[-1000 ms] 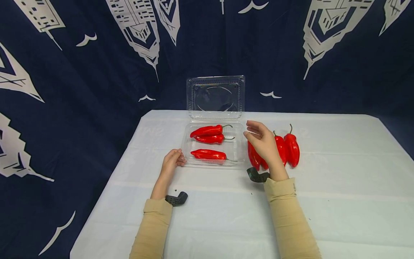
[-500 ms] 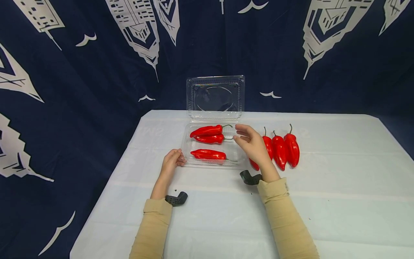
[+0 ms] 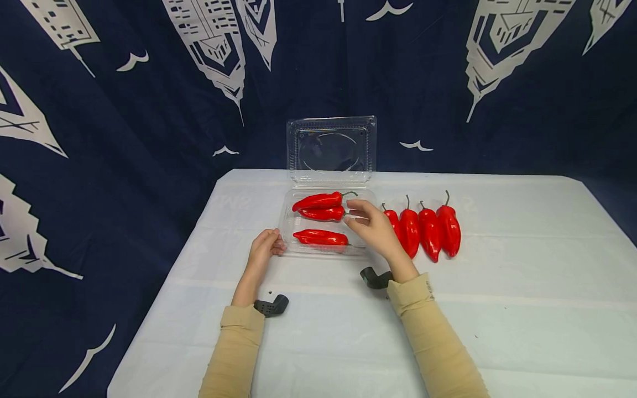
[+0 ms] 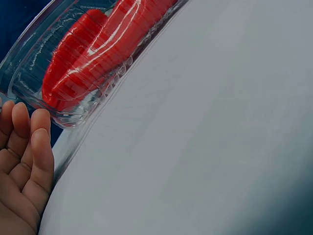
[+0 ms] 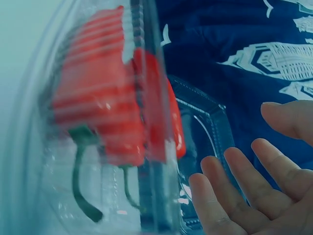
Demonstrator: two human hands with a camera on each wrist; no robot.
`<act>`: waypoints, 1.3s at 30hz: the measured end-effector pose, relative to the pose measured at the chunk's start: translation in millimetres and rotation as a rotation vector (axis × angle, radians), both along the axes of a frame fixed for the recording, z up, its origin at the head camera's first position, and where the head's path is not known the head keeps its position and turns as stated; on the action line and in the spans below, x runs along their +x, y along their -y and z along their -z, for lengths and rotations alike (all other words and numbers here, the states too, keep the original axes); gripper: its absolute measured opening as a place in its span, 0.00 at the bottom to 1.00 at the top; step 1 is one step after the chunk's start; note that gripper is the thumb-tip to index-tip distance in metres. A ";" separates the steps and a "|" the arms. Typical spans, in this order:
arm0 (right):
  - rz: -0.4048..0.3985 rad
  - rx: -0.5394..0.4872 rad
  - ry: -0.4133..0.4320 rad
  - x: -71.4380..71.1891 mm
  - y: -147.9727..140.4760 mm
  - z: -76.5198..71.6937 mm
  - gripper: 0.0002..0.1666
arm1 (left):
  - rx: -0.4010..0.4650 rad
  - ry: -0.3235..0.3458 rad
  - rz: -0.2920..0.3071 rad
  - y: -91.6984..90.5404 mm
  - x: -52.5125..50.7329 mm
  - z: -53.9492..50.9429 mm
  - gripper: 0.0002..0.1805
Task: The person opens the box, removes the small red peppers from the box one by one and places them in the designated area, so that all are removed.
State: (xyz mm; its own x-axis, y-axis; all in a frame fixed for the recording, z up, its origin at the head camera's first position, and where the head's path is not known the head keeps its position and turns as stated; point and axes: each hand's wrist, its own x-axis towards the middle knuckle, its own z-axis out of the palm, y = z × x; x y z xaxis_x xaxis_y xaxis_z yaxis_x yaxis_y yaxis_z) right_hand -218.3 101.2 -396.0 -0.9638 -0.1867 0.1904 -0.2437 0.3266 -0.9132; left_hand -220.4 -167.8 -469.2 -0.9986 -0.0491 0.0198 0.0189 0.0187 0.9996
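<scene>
**Right Fingers over the Box, Left at Its Corner**

My right hand (image 3: 375,226) holds nothing: fingers slightly spread, thumb apart, by the stem of the middle pepper (image 3: 322,214). My left hand (image 3: 264,246), fingers loosely bent, is at the near-left corner of the box (image 3: 288,221); contact is unclear. Also inside lie the far pepper (image 3: 316,202) and the near pepper (image 3: 320,237). The raised lid (image 3: 330,149) stands near the table's (image 3: 522,276) far edge; loose peppers (image 3: 430,235) lie rightward. Recommended: lift clear of the stems; steady the corner lightly.
</scene>
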 end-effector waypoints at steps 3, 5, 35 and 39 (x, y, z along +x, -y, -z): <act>-0.022 0.010 0.000 -1.3 4.1 4.7 0.26 | 0.009 0.005 -0.002 -0.2 0.5 -0.3 0.12; -0.028 0.024 -0.002 -2.7 6.4 8.0 0.26 | 0.016 0.010 -0.004 -0.4 0.4 -0.5 0.12; -0.037 0.206 0.060 -5.2 18.7 26.7 0.28 | 0.032 0.033 0.029 -4.1 14.0 -25.7 0.10; -0.044 0.235 0.062 -5.1 18.6 27.0 0.27 | 0.033 0.031 0.031 -3.8 13.7 -26.0 0.10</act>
State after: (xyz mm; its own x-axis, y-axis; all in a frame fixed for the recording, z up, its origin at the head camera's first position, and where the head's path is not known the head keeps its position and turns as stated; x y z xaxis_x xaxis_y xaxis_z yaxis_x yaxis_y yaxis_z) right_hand -223.4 82.6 -423.0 -0.9621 -0.2613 0.0776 -0.2085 0.5222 -0.8270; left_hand -206.7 -164.0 -443.1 -0.9997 -0.0187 -0.0126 -0.0124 -0.0143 0.9998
